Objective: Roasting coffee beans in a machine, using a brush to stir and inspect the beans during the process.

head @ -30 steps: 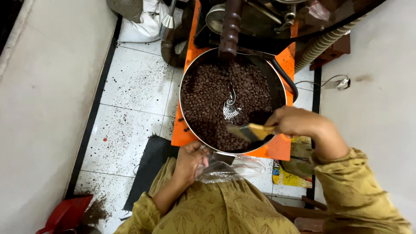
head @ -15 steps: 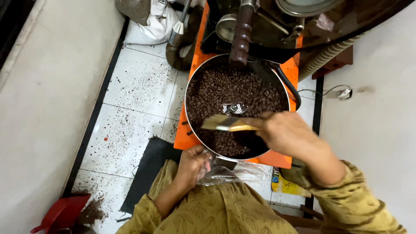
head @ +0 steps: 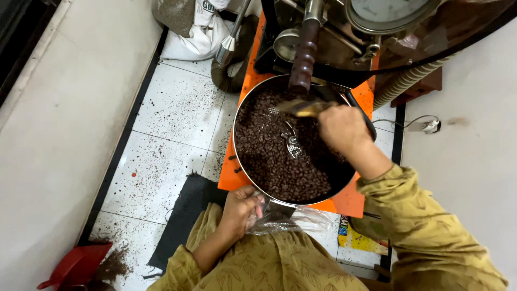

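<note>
— What's in your right hand [head: 344,128]?

— My grip is closed around the handle of a small brush [head: 302,107], which I hold over the far side of the round metal tray [head: 240,110]. Its head sits just above the dark roasted coffee beans [head: 269,161] that fill the tray.

— And your left hand [head: 239,207]?

— My grip there pinches the mouth of a clear plastic bag [head: 293,220], held right below the tray's near rim, against the orange base [head: 344,202].

— What's around you?

— A white tiled floor [head: 172,124] speckled with spilled beans, a black mat [head: 186,207] at my feet, a red dustpan [head: 75,264] in the corner.
</note>
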